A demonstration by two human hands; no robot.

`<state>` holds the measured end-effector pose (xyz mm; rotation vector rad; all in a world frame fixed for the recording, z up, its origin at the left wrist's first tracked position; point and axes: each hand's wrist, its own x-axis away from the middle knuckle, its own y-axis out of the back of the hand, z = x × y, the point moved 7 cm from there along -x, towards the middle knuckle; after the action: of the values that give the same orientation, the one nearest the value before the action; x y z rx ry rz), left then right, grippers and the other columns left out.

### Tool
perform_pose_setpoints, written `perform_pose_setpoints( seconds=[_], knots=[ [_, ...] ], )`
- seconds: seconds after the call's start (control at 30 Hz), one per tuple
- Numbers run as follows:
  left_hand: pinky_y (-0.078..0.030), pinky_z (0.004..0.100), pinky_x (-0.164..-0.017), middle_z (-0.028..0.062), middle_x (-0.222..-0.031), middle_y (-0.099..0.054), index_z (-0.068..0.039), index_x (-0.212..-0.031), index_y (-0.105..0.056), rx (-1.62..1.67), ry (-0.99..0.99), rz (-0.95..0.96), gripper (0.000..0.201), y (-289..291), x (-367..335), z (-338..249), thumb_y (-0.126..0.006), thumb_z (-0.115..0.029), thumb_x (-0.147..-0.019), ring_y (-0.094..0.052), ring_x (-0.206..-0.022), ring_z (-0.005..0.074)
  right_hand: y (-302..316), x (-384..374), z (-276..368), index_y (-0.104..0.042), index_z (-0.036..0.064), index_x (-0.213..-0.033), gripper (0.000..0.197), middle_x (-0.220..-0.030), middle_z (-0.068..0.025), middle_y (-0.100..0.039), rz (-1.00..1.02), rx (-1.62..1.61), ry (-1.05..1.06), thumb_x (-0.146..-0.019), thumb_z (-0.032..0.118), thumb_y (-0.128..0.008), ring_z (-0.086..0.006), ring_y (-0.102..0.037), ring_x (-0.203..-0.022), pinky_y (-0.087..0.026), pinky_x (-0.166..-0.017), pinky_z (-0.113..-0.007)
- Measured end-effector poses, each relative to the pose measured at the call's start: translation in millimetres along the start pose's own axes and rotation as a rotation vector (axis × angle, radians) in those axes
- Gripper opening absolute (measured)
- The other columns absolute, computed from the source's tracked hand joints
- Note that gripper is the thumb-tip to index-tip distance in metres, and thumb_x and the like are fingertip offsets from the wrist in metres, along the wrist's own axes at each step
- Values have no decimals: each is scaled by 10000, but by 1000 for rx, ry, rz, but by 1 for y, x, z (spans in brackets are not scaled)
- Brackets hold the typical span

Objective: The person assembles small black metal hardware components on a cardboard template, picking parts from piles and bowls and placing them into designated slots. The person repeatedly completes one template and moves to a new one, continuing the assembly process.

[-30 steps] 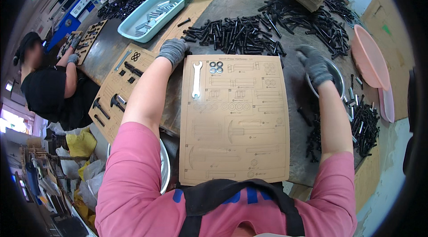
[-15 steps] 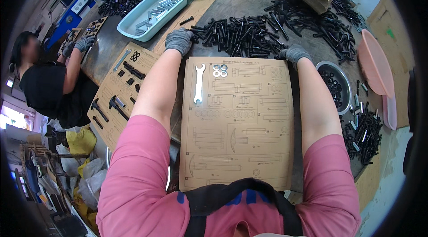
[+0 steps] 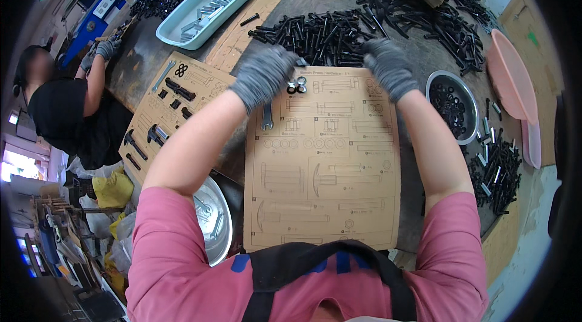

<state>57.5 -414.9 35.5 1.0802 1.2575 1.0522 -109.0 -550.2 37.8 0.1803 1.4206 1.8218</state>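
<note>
My left hand [image 3: 264,76], in a grey knit glove, hovers over the card's upper left corner with fingers closed; a short dark bolt end [image 3: 301,62] pokes from the fingertips. My right hand [image 3: 391,70], gloved alike, is above the upper right corner, its fingers curled; what they hold, if anything, is hidden. Beneath lies a brown cardboard sheet [image 3: 327,201] with printed hardware outlines. An open-end wrench [image 3: 267,117] rests on it, partly covered by my left hand, beside several small washers [image 3: 297,85]. Past the sheet's far edge is a heap of black bolts [image 3: 321,34].
A second card [image 3: 154,88] with hardware lies left. Behind it stands a pale blue tray [image 3: 176,31] of silver tubes. Metal bowls sit right [image 3: 470,134] and lower left [image 3: 224,243]. A pink basin [image 3: 512,79] leans at right. A co-worker [image 3: 73,107] works at far left.
Both my hands have drawn back from the bolt heap to above the card's top corners. My left hand now covers the wrench's upper part. The co-worker's hands have moved farther away along the table.
</note>
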Motion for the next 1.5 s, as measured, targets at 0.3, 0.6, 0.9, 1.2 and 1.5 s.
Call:
perform_pose_setpoints(
  seconds=[0.3,0.6,0.9,1.2,1.5],
  knots=[
    [-394,419,-850,136,-1111,-537,-126,-1107,-542,-132,-66,179,335,-28,34,-64,-493,-305,-829,-509,-1033,274,-25,69,67,-617,106,-955,216,-961,-114,-562,381,216,147,-783,216,-547,-265,-549,-927,-443,-811,-378],
    [-451,362,-780,107,-983,-596,-139,-1031,-611,18,-29,277,317,-13,38,-51,-622,-268,-741,-571,-906,277,-4,71,42,-593,71,-939,234,-858,-117,-613,327,-393,-116,-777,239,-583,-246,-596,-787,-466,-746,-346],
    [-463,368,-785,115,-1006,-586,-118,-1023,-608,106,62,267,295,-17,41,-43,-625,-227,-749,-577,-898,290,-34,75,44,-558,130,-1116,394,-1151,-102,-471,284,-68,113,-743,217,-653,-272,-527,-1001,-446,-838,-360],
    [-458,373,-795,122,-1009,-575,-141,-1043,-595,156,72,274,287,-20,40,-45,-602,-225,-769,-570,-901,300,-51,70,47,-582,149,-1077,326,-1031,-113,-536,549,147,175,-808,332,-564,-276,-552,-947,-442,-828,-377],
    [-449,375,-820,119,-1030,-570,-143,-1066,-591,158,116,281,310,-22,42,-43,-612,-198,-762,-557,-938,297,-47,70,56,-591,132,-1028,289,-980,-106,-541,545,165,187,-802,311,-568,-271,-558,-920,-457,-792,-386]
  ],
)
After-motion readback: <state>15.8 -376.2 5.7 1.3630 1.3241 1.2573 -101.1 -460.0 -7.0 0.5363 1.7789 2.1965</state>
